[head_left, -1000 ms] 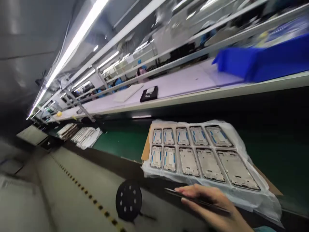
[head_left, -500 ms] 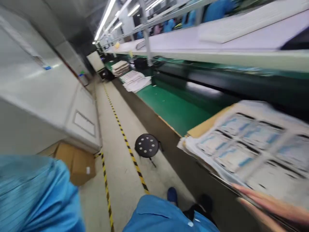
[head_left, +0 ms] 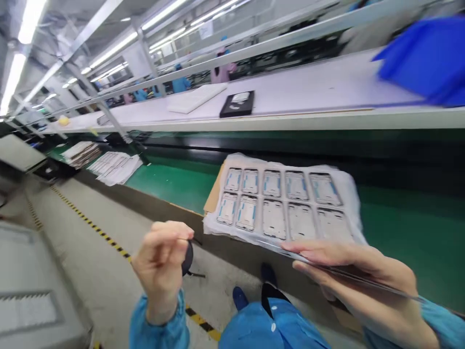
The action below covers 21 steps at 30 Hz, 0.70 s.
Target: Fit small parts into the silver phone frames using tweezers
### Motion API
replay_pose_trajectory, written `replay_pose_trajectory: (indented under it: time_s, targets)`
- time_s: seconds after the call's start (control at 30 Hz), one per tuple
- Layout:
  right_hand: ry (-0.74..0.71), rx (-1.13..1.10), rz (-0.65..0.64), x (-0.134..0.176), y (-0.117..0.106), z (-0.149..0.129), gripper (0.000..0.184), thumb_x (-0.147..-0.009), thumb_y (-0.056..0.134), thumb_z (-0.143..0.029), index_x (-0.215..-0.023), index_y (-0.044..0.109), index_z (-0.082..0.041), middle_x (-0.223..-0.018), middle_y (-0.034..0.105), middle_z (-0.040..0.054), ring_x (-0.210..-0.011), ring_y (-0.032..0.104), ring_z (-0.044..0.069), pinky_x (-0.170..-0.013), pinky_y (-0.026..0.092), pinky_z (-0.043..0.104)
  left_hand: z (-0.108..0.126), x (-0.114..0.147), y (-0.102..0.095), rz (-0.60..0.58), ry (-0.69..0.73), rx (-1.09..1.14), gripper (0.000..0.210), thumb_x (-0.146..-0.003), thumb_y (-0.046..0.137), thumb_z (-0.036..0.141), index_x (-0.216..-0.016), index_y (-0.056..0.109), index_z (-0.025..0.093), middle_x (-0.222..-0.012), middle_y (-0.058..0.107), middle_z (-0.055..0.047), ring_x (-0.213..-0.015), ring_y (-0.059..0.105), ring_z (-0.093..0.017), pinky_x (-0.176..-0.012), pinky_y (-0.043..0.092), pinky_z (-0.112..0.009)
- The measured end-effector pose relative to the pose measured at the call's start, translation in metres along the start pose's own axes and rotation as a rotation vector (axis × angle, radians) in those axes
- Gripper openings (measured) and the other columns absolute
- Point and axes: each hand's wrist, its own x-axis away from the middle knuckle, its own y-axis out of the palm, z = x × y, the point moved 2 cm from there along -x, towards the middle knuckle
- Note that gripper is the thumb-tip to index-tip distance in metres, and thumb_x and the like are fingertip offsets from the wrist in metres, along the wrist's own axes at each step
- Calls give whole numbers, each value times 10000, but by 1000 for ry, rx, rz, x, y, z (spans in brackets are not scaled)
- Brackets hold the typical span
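Note:
My right hand [head_left: 356, 271] grips a thin flat panel [head_left: 272, 245], seen almost edge-on, between thumb and fingers. Just beyond it on the green bench lies a white tray [head_left: 354, 194] with two rows of phone frames [head_left: 272, 183], several with blue strips. The panel hides part of the tray's front edge. Raised left of the tray, my left hand [head_left: 162, 259] has its fingers curled and the tips pinched together. Whether anything small sits in that pinch I cannot make out. It is apart from the tray.
Cardboard [head_left: 214, 191] shows under the tray's left side. Farther left lie another tray [head_left: 114, 167] and a stack of sheets [head_left: 82, 154]. A shelf [head_left: 305, 118] above carries a black box [head_left: 238, 104] and a blue bin [head_left: 425, 60]. A black stool [head_left: 188, 257] stands below, partly hidden.
My view has swung to the right, bringing the whole tray in sight. My left hand has come into view, pinched. The right hand still holds the thin panel.

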Motion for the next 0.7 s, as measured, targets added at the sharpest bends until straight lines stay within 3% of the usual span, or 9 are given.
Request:
replay_pose_trajectory:
  time_s: [0.13, 0.27, 0.4, 0.7]
  targets:
    - [-207, -38, -73, -4, -7, -32, 353, -786, 812, -49, -1006, 792, -324, -935, 815, 28, -805, 798, 230, -756, 679, 269, -11, 19, 49, -145, 46, 196, 102, -884, 772, 288, -959, 731, 232, -864, 725, -20, -772, 718, -180, -683, 620, -309]
    - [-247, 15, -166, -5, -4, -50, 491, -792, 799, -5, -1151, 758, -339, -1006, 810, 16, -853, 797, 205, -760, 663, 250, -6, 31, 74, -238, 113, 421, 208, -918, 724, 180, -1116, 720, 243, -799, 751, 1, -757, 733, -161, -693, 641, -292]
    - [-231, 0, -176, -8, 2, -49, 412, -836, 784, -47, -1143, 763, -321, -1005, 809, 22, -867, 795, 194, -765, 657, 239, -4, 32, 79, -180, 68, 487, 298, -899, 757, 200, -1188, 708, 253, -781, 759, 23, -715, 734, -137, -693, 652, -269]
    - [-215, -15, -257, -22, 21, -31, 379, -847, 777, -55, -1128, 765, -308, -1027, 807, 12, -869, 794, 189, -784, 657, 222, -19, 31, 68, -72, -17, 429, 295, -891, 770, 207, -1175, 712, 264, -795, 774, 40, -731, 755, -125, -718, 651, -228]
